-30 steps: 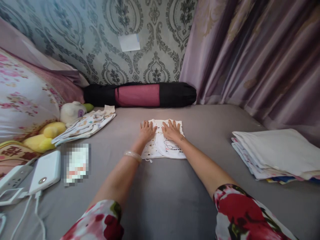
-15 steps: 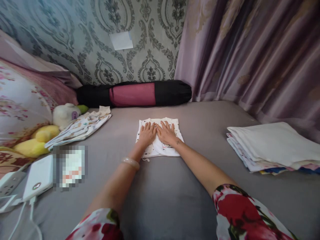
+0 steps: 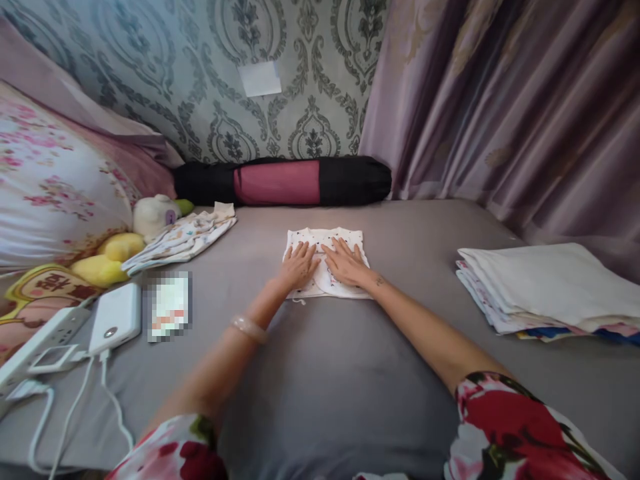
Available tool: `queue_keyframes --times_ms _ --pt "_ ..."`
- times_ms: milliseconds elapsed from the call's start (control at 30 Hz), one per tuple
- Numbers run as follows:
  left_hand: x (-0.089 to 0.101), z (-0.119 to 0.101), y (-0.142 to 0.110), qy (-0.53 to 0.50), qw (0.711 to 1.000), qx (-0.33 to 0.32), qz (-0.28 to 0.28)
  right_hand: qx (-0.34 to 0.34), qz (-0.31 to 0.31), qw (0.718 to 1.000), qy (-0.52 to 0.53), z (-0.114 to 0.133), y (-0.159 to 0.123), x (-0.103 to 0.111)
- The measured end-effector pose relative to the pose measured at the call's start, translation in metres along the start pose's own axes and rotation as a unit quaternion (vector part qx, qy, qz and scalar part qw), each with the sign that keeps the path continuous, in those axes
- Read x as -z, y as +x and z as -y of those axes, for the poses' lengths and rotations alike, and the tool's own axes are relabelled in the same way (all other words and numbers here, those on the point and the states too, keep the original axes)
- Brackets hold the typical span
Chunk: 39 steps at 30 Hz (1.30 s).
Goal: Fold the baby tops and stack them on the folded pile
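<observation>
A small white garment (image 3: 325, 235) with dark specks lies folded into a rough rectangle on the grey bed sheet (image 3: 320, 373). My left hand (image 3: 300, 265) rests flat on its left half, fingers spread. On the right half my right hand (image 3: 346, 262) presses down, also flat with fingers apart. Printing on the cloth is partly covered by my right hand. A thin white string sticks out from the garment's lower left edge. Neither hand grips anything.
A stack of folded cloths (image 3: 540, 287) lies at the right. At the left are a patterned garment (image 3: 185, 237), plush toys (image 3: 113, 257), a power bank (image 3: 116, 317) with cables, and a power strip (image 3: 47, 343). A black and pink roll (image 3: 277, 183) lies along the wall.
My hands have moved slightly apart on the garment, showing more of its middle. The view has shifted, bringing more of the power strip into sight.
</observation>
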<state>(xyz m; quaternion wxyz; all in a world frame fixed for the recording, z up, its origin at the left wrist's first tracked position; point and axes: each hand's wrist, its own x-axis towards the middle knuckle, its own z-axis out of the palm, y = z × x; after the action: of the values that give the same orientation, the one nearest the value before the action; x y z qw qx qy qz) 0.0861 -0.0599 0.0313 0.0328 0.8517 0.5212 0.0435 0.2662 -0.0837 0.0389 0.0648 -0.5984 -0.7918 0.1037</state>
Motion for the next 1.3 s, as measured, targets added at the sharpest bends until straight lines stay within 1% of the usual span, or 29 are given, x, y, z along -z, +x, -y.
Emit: queue_keyframes --times_ms 100,200,300,433,600,700,800,900,1033,1167,1300 --pt "-0.005 -0.002 -0.022 -0.003 1.0 -0.017 0.01 0.026 0.004 1.0 -0.005 0.004 -0.02 -0.005" --pt "-0.013 -0.003 -0.032 -0.004 1.0 -0.013 0.012 0.028 -0.002 1.0 -0.013 0.008 -0.029 -0.013" --pt "-0.018 -0.002 -0.033 -0.003 1.0 -0.009 0.01 0.023 -0.014 0.999 -0.021 0.009 -0.029 -0.019" --pt "-0.017 0.0 -0.032 -0.003 1.0 -0.007 0.026 0.027 -0.02 0.999 -0.028 0.008 -0.028 -0.02" --pt "-0.014 -0.001 -0.032 -0.006 0.999 -0.016 0.03 0.03 -0.007 0.999 -0.02 0.009 -0.027 -0.016" --pt "-0.011 -0.002 -0.035 -0.002 1.0 -0.017 0.02 0.034 0.011 0.999 -0.006 0.008 -0.029 -0.012" --pt "-0.005 -0.001 -0.044 -0.002 0.999 -0.035 0.006 0.052 0.023 0.998 0.005 0.004 -0.041 -0.007" --pt "-0.001 0.004 -0.058 -0.011 0.998 -0.065 0.007 0.081 0.018 0.997 0.0 -0.002 -0.059 -0.004" --pt "-0.005 0.011 -0.073 -0.013 0.995 -0.095 0.025 0.116 0.01 0.993 -0.018 -0.009 -0.079 -0.009" --pt "-0.013 0.011 -0.078 0.003 0.996 -0.092 0.021 0.121 -0.007 0.992 -0.04 -0.011 -0.084 -0.018" --pt "-0.015 0.011 -0.077 0.005 0.996 -0.089 0.018 0.12 -0.014 0.992 -0.045 -0.009 -0.083 -0.02"
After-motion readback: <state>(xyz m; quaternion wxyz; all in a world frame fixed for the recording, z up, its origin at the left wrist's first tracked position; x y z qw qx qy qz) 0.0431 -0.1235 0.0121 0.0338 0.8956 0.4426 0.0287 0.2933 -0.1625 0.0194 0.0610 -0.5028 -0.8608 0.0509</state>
